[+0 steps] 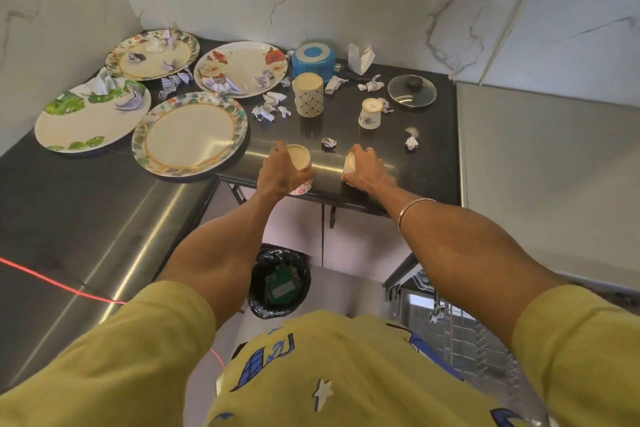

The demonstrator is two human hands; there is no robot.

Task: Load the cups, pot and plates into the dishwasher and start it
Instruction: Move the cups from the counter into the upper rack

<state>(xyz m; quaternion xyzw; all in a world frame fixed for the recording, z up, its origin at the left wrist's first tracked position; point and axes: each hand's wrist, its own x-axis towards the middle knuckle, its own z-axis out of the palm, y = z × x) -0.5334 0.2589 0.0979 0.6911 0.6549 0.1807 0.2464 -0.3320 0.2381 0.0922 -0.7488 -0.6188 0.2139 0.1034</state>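
Two cups are in hand in the head view, the only view there is. The left hand (277, 173) has its fingers curled round an upturned cup with a red flower pattern (300, 166), and the right hand (363, 170) grips a pale cup (349, 163); both are at the front edge of the dark table (433, 156), and I cannot tell whether they touch it. Two more cups stand upside down farther back: a tall patterned cup (308, 95) and a small blue-flowered cup (370, 113). The blue pot (313, 59) sits inverted near the wall, its glass lid (412, 91) well apart to the right. Four plates (188, 133) lie on the left, three of them carrying crumpled paper scraps (266, 111), with more scattered between the cups.

The dishwasher rack (460, 333) shows only at the lower right, below the right arm. My judgement of the risks: carrying one cup per hand leaves no spare hand, so a cup could slip or knock the table edge when swung down to the rack. Paper left on the plates could go into the machine unless tipped into the bin (278, 282) first. The nearest plate overhangs the table edge and a passing arm might catch it.
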